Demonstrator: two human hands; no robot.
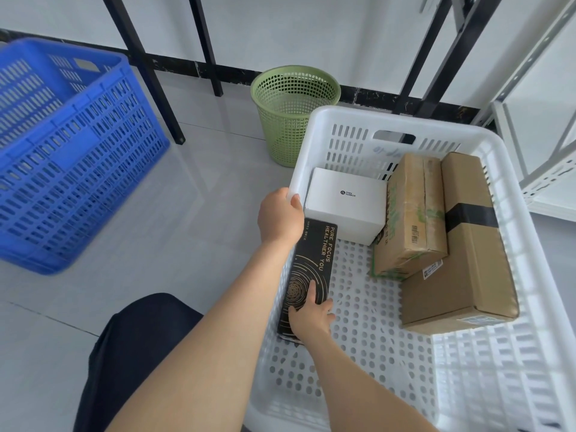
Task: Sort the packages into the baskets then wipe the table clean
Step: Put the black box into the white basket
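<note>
**Inspector:** Both hands are on one item. Left hand (pixel 280 218) grips the far end of the black box (pixel 314 260), and right hand (pixel 311 316) clasps the near end, index finger straight along the face. Both forearms are extended.

**Clerk:** Markings?

**Inspector:** Gold lettering, "PURE FOCUS HEALTHIER YOU", above concentric rings. The white box (pixel 346 207) reads "OWN HARBOR". The green-printed carton (pixel 411 219) carries a barcode. The black-taped carton (pixel 467 260) has labels too small to read.

**Clerk:** Location?

**Inspector:** All four are inside the white basket (pixel 399 121), with the black box against its left wall. The blue basket (pixel 78 151) and green wastebasket (pixel 290 113) stand on grey floor tiles, with black table legs by the white wall.
</note>
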